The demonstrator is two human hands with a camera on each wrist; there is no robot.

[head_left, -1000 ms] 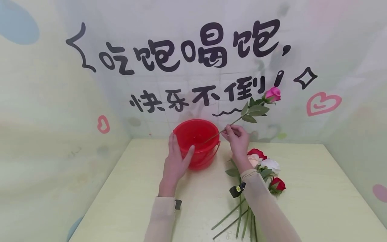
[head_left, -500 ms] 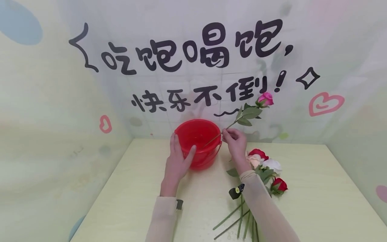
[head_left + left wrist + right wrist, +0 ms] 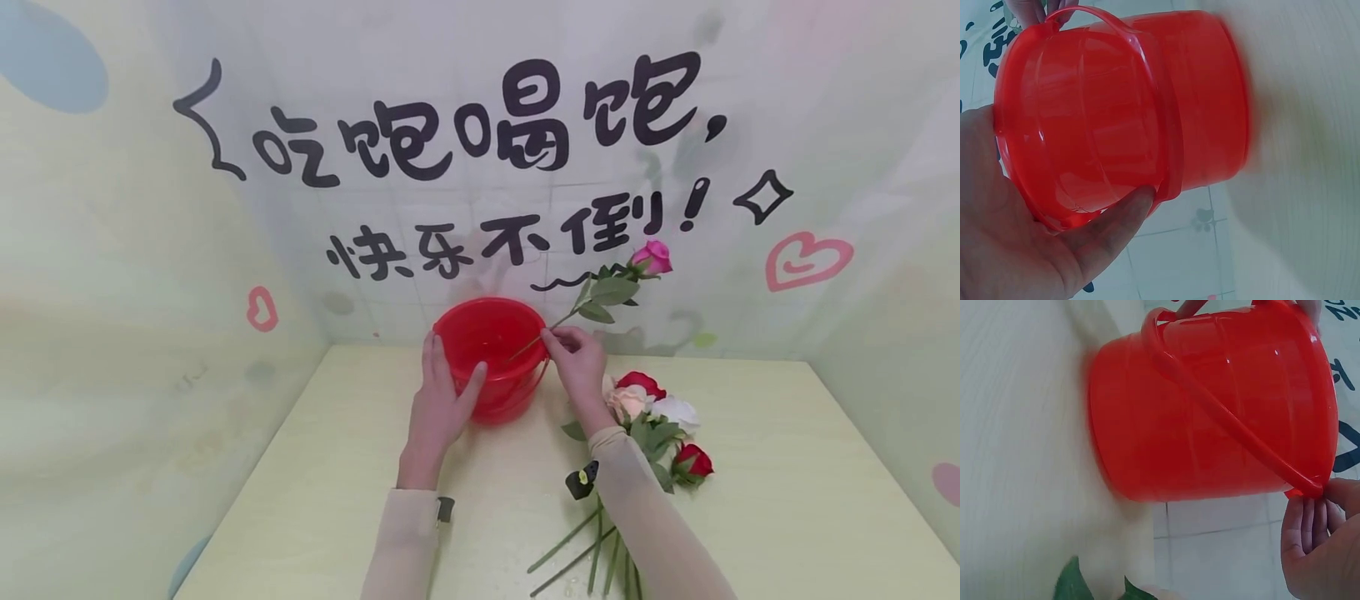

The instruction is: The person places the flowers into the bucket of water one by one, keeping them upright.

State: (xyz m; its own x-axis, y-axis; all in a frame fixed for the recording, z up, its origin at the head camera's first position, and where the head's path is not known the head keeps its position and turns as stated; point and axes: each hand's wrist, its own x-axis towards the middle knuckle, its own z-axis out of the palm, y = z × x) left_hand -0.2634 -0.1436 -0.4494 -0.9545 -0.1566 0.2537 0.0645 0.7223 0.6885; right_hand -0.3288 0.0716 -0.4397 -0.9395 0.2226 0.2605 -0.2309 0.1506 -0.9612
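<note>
My left hand point(image 3: 435, 408) holds the red bucket point(image 3: 504, 398) from its left side, thumb along the near side and fingers along the left wall. The left wrist view shows that hand point(image 3: 1041, 240) spread against the bucket's wall. With thumb and fingertips, my right hand point(image 3: 576, 362) pinches the green stem of a pink rose point(image 3: 652, 257), right at the bucket's right rim. The rose slants, its bloom and leaves up to the right and its lower stem inside the bucket. In the right wrist view, the right hand point(image 3: 1319, 537) is beside the handle's end.
Right of the bucket, under my right forearm, a bunch of roses lies on the pale table point(image 3: 337, 500): red roses point(image 3: 693, 459), a peach rose point(image 3: 628, 402) and a white rose point(image 3: 677, 412). Their stems point(image 3: 596, 550) point toward me. Behind the table stands a printed wall point(image 3: 450, 67).
My right hand has come left and down to the bucket's rim, lowering the pink rose with it. My left hand has stayed on the bucket.
</note>
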